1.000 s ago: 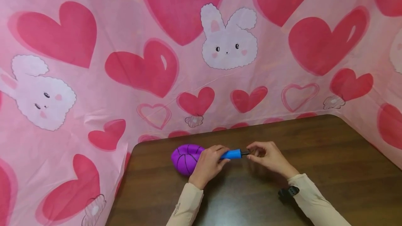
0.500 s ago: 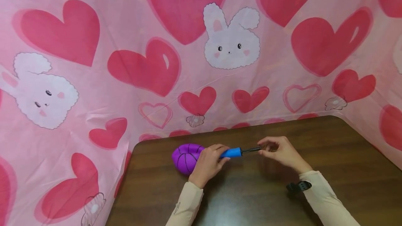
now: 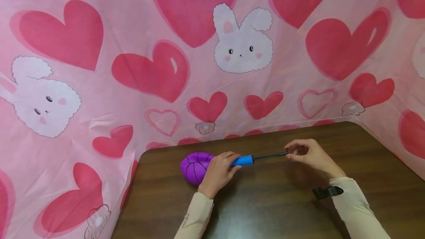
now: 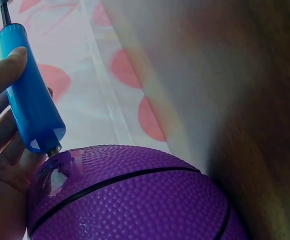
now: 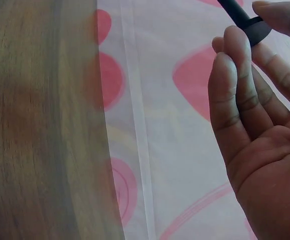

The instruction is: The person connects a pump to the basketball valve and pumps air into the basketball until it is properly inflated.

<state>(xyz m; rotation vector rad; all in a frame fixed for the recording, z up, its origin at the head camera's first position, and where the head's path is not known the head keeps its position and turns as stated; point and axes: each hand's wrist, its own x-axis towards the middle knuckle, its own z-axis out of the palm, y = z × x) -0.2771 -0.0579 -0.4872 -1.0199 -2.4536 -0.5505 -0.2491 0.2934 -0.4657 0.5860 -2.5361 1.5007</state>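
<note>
A purple ball (image 3: pixel 195 169) with black seam lines lies on the table, its upper side dented inward. My left hand (image 3: pixel 220 170) grips the blue barrel of a hand pump (image 4: pixel 32 95); in the left wrist view the pump's metal tip meets the ball's surface. Out to the right, my right hand (image 3: pixel 313 156) pinches the black end of the pump's plunger (image 5: pixel 254 29) between thumb and fingers. The thin dark rod stands far out of the barrel. Part of the ball is hidden behind my left hand in the head view.
The brown wooden table (image 3: pixel 265 202) has its back edge against a pink cloth (image 3: pixel 199 73) printed with hearts and rabbits. This cloth also hangs along both sides. A black strap (image 3: pixel 327 192) is around my right wrist.
My right hand has moved to the right and slightly away, drawing the plunger rod out of the blue barrel. The left hand and the ball stay nearly in place.
</note>
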